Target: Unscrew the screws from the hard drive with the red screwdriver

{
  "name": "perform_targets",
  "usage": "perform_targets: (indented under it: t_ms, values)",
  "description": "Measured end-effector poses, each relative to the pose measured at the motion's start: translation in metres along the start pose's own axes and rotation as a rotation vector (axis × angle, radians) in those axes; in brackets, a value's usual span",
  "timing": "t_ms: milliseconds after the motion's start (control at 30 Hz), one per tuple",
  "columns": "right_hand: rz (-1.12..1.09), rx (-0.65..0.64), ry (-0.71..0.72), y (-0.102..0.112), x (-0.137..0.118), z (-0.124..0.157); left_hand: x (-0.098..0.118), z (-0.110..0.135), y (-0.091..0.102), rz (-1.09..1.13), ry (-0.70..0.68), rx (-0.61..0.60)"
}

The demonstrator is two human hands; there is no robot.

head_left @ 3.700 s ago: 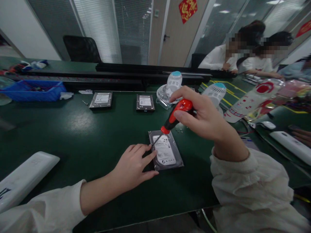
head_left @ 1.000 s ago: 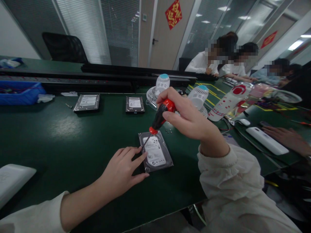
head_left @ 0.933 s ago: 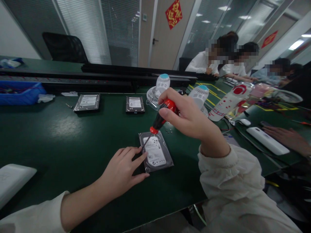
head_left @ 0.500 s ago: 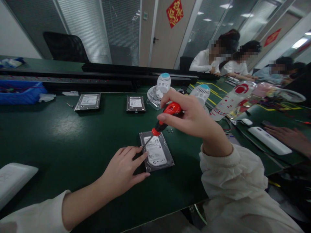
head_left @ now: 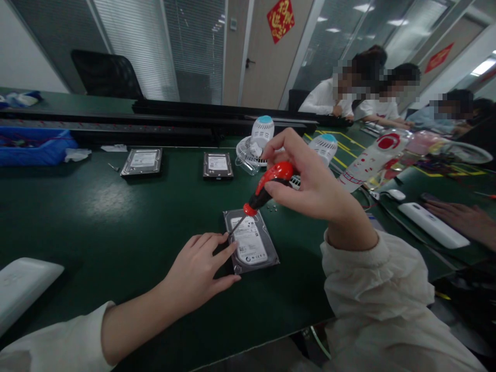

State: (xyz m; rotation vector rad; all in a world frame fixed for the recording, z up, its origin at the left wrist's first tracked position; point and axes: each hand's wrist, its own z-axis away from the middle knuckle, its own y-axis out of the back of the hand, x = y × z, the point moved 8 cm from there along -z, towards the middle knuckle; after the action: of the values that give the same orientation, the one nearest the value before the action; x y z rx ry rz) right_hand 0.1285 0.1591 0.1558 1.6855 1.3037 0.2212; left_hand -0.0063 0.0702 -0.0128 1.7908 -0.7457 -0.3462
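Observation:
A hard drive [head_left: 251,242] lies label up on the green table. My left hand [head_left: 199,268] rests against its left side, fingers spread and touching its edge, thumb by the lower corner. In my right hand [head_left: 310,181] is a screwdriver [head_left: 267,186] with a red and black handle, tilted down to the left. Its thin shaft meets the drive's left edge beside my left fingertips; the tip itself is hard to make out. My right thumb lies along the handle, and the index finger arches above it. Several small screws [head_left: 272,207] lie just beyond the drive.
Two more drives stand farther back, one left [head_left: 142,162] and one central [head_left: 217,165]. Behind my right hand are white fans [head_left: 262,132] and a patterned bottle [head_left: 372,160]. A blue bin [head_left: 39,150] sits far left. Another person's hand [head_left: 461,219] rests at right near a white device [head_left: 434,225].
My right fingers have shifted on the screwdriver handle, with the index finger lifted higher and the hand slightly to the right. The left hand and the hard drive stay in place.

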Motion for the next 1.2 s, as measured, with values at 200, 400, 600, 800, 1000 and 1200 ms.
perform_targets:
  t_ms: [200, 400, 600, 800, 1000, 1200]
  values:
    - [0.106, -0.02, 0.021, -0.003, -0.003, -0.001, 0.001, -0.002, 0.002, 0.0, -0.006, 0.016]
    - [0.161, -0.028, -0.042, -0.003, 0.0, 0.001, 0.001, -0.002, 0.001, 0.001, -0.001, 0.013]
    - [0.153, -0.019, -0.076, -0.001, 0.004, 0.0, 0.002, -0.003, 0.002, -0.008, -0.011, 0.015]
    - [0.046, -0.066, -0.037, -0.004, 0.003, 0.0, 0.001, -0.002, 0.002, -0.009, 0.001, 0.005]
    - [0.135, 0.012, -0.157, 0.001, 0.011, 0.001, 0.002, -0.002, 0.002, 0.001, -0.007, 0.012]
    - [0.001, -0.027, -0.059, -0.002, 0.006, 0.0, 0.002, -0.002, 0.003, 0.001, -0.015, 0.022]
